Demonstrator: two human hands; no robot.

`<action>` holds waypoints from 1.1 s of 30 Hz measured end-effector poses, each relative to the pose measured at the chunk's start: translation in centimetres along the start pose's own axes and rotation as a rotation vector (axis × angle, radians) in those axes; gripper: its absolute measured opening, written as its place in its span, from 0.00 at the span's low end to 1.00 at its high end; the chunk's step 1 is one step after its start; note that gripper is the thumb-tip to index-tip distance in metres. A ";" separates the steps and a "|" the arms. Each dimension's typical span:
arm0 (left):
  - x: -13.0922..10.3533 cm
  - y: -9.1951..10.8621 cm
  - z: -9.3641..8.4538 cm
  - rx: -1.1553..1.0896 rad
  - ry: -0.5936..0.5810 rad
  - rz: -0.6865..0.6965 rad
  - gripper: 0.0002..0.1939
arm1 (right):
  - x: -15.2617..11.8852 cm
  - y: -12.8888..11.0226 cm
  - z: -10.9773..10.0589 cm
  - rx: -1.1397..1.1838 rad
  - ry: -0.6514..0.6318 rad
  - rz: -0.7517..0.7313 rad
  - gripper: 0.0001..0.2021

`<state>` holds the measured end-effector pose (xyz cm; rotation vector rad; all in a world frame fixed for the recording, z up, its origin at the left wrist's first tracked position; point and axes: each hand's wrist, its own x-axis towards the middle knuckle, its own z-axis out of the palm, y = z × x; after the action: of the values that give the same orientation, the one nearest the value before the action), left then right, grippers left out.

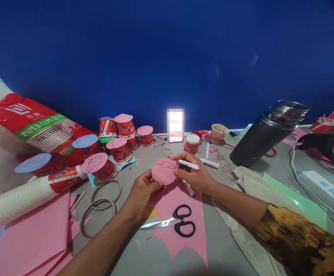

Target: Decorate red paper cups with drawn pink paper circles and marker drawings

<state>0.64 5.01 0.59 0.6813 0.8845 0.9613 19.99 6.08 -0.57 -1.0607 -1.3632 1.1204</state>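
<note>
My left hand (145,188) pinches the lower left edge of a round pink paper disc (159,176) between thumb and fingers. Blue and reddish lines mark the disc's upper part. At its right edge, my right hand (194,174) is closed around a white marker (188,165); a small red part shows near the fingertips. Whether the marker's tip touches the paper I cannot tell. Below the hands lies a pink sheet (194,207) with scalloped cut edges, and black-handled scissors (171,222) rest on it. Another marker (188,188) lies under my right hand.
Red paper cups (121,151) topped with paper discs stand at the left, near a long cup stack (31,195) and a red cup bag (46,126). Two tape rings (98,209) lie closer. Rightward are a dark flask (267,132), a cloth (247,214) and a power strip (328,191).
</note>
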 end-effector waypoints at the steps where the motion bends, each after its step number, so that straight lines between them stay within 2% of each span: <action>1: -0.1 0.0 0.1 0.009 -0.004 -0.010 0.24 | 0.0 0.0 -0.1 0.008 -0.006 0.005 0.17; 5: -0.2 0.1 -0.1 0.080 -0.004 0.005 0.23 | 0.1 -0.2 -0.3 -0.004 -0.085 0.018 0.17; 9: 0.2 -0.2 -0.6 0.093 -0.049 0.007 0.20 | 0.0 -0.4 -0.6 -0.050 -0.141 -0.033 0.16; 16: 0.4 -0.2 -0.6 0.080 0.034 0.001 0.22 | 0.4 -0.2 -0.9 -0.021 0.010 -0.015 0.12; 20: 0.3 0.0 -0.4 0.061 0.058 0.009 0.22 | 0.9 0.4 -1.3 -0.007 0.011 -0.031 0.13; 24: 0.4 0.0 -0.7 0.101 0.074 0.014 0.21 | 1.1 1.4 -1.8 -0.366 0.028 -0.174 0.11; 27: 0.5 0.0 -0.9 0.121 0.080 0.003 0.23 | 1.1 1.4 -2.0 -0.677 -0.087 -0.247 0.23; 30: 0.8 0.1 -1.0 0.139 0.094 0.000 0.24 | 1.3 -0.2 -2.1 -0.894 -0.232 -0.271 0.36; 33: 0.9 0.1 -1.0 0.139 0.102 -0.006 0.23 | 1.4 -3.0 -2.8 -1.128 -0.203 -0.286 0.37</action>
<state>-0.02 6.00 -0.13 0.7524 1.0495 0.9419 22.62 7.17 2.70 -1.4513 -2.3121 0.1635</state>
